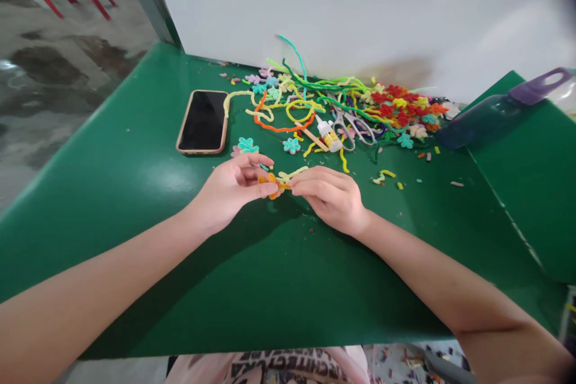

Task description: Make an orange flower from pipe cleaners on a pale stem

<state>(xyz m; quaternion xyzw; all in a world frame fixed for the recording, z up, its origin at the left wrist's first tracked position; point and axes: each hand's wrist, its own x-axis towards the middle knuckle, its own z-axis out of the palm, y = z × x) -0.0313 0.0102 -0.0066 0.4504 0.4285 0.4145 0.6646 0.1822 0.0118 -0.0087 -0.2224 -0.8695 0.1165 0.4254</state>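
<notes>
Between my two hands is a small orange pipe-cleaner flower point(269, 179), held above the green table point(279, 288). My left hand point(236, 186) pinches its petals between thumb and fingers. The fingertips of my right hand point(330, 197) are pressed together on the orange end sticking out to the right of the flower. A pale yellow pipe-cleaner piece point(294, 173) shows just behind the fingertips; whether it touches the flower is unclear. Just beyond my hands lie a turquoise flower point(291, 145) and another turquoise flower point(247, 144) beside a pink one.
A phone point(203, 121) lies at the back left. Behind my hands are tangled pipe cleaners point(281, 129), a small glue bottle point(329, 134), scissors point(353, 126) and piled red flowers point(400, 105). A bottle with a purple cap point(486, 114) leans at the right. Scraps point(389, 174) are scattered about.
</notes>
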